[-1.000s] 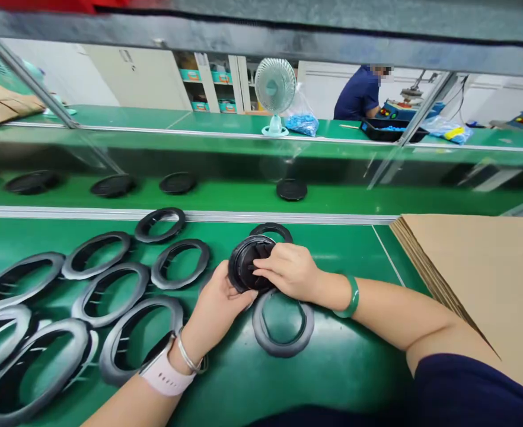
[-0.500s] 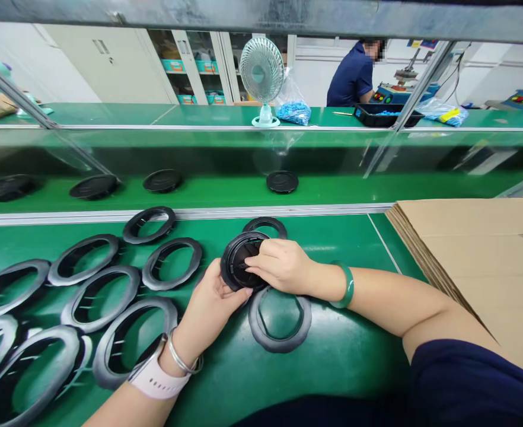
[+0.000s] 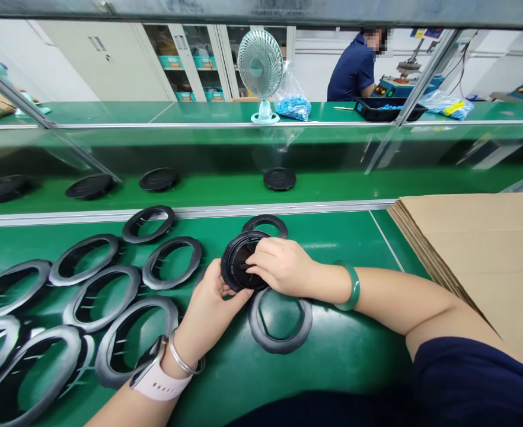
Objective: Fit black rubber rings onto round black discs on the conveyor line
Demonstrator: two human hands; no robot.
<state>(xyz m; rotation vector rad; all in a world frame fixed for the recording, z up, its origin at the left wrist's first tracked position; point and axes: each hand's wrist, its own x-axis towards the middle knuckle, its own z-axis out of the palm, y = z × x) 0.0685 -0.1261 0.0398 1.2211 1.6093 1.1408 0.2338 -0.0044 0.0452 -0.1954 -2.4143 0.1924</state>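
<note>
Rings (image 3: 96, 295) of dull grey rubber with wavy outer edges lie spread flat on the green bench top (image 3: 341, 356), all of them left of the round black disc (image 3: 240, 261) that both hands are working on. That disc is the landmark: hard-looking, matte, ribbed inside a raised rim, tilted up on edge just above the bench. Coming in from its lower left, the left hand (image 3: 210, 305) reaches up with the wrist bent back, a pale watch strap (image 3: 157, 375) and a thin metal bangle on it; its fingers curl narrow around the disc's lower left rim, thumb pressed on the edge, gripping it. Directly below the disc, another grey ring (image 3: 280, 318) lies flat, partly under the hands, and a smaller dark ring (image 3: 265, 225) lies just behind the disc. From the right, the right hand (image 3: 283, 265) lies palm down across the disc's face, forearm stretched level along the bench, a smooth green bangle (image 3: 350, 286) on the wrist; its fingers are bunched close and pinch at the middle of the disc. Further right of the disc, flat brown cardboard sheets (image 3: 479, 261) sit stacked, their edges fanned. Beyond the disc, four more black discs (image 3: 279, 178) rest on the green belt.
</note>
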